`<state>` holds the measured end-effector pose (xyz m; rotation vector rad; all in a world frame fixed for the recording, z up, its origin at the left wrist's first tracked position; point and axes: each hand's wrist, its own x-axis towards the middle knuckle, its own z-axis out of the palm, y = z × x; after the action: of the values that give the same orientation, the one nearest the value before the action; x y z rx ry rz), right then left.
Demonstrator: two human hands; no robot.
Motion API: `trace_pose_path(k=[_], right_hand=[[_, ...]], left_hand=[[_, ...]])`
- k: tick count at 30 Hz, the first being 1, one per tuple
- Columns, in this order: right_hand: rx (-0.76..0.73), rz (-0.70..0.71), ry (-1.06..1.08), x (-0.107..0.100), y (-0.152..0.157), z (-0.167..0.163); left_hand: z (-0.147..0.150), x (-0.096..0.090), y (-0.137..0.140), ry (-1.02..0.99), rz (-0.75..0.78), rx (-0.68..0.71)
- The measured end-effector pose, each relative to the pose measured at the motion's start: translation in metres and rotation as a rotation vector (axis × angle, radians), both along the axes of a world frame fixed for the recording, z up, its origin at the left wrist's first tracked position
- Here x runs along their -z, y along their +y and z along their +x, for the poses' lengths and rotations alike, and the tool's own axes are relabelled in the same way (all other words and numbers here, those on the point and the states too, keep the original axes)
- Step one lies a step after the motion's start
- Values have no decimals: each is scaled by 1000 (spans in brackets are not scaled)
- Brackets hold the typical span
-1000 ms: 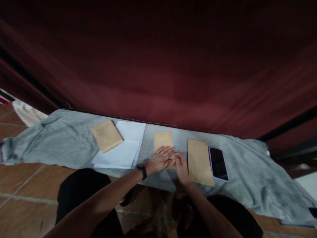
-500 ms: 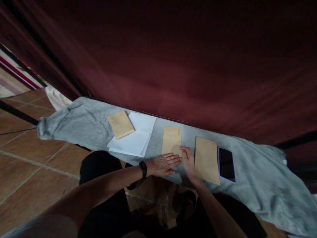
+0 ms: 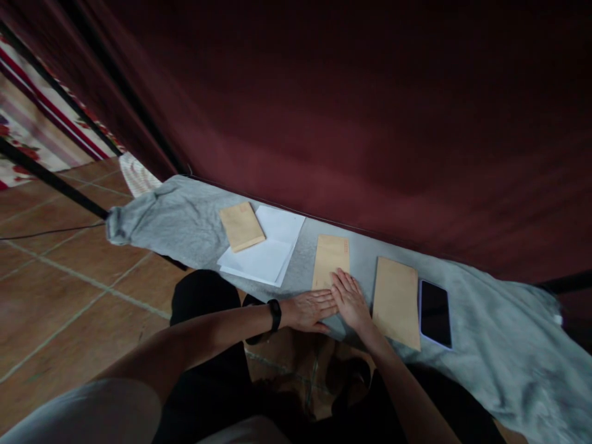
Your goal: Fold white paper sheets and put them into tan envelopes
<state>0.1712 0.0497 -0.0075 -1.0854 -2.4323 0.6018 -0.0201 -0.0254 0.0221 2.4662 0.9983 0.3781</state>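
A tan paper envelope [image 3: 331, 256] with small red print lies flat on the grey cloth in front of me. Across its near edge rests my left hand [image 3: 311, 309], flat with fingers stretched to the right and a black band on the wrist. My right hand [image 3: 350, 301] lies flat too, fingers straight, over the envelope's lower right corner. Its fingers touch or overlap the left fingertips. Neither hand grips anything. The envelope's near end is partly hidden under the hands. Just right of my right hand is a larger tan envelope [image 3: 396, 302].
A phone [image 3: 435, 313] with a purple edge lies beside the larger envelope. To the left, a stack of tan envelopes [image 3: 242, 226] sits on white paper sheets [image 3: 259, 262]. Grey cloth [image 3: 171, 213] covers the narrow surface, and a dark red curtain [image 3: 324, 154] hangs behind it.
My right hand has turned from side-on to flat, its fingers now spread over the envelope's corner. My left hand stays at the near edge. The whole view has shifted slightly.
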Motion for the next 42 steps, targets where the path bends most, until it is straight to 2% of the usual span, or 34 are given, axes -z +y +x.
trace_pose_path(k=[7,12,18,25,29,32,35,39,42], right_hand=[[35,50,-66,5,0,5],[54,97,-131,7,-3,6],[111,166,-275,3,-9,6],[150,160,-328,3,-13,9],[188,161,-322,6,-16,7],[210,177,-307,9,-18,3],[221,186,-295,11,-18,1],[236,208,-271,13,-18,1],[241,228,-249,11,-19,0]], left_hand=[[-8,-8,-9,85,-58,-3],[-18,-9,-17,69,-4,-18],[-34,-7,-24,177,43,-15],[-51,-13,-36,200,59,-87],[-45,-16,-35,200,79,-173],[-30,-11,-25,203,116,-293],[-10,0,-4,232,161,-356],[9,13,40,263,163,-449],[15,16,75,285,148,-503]])
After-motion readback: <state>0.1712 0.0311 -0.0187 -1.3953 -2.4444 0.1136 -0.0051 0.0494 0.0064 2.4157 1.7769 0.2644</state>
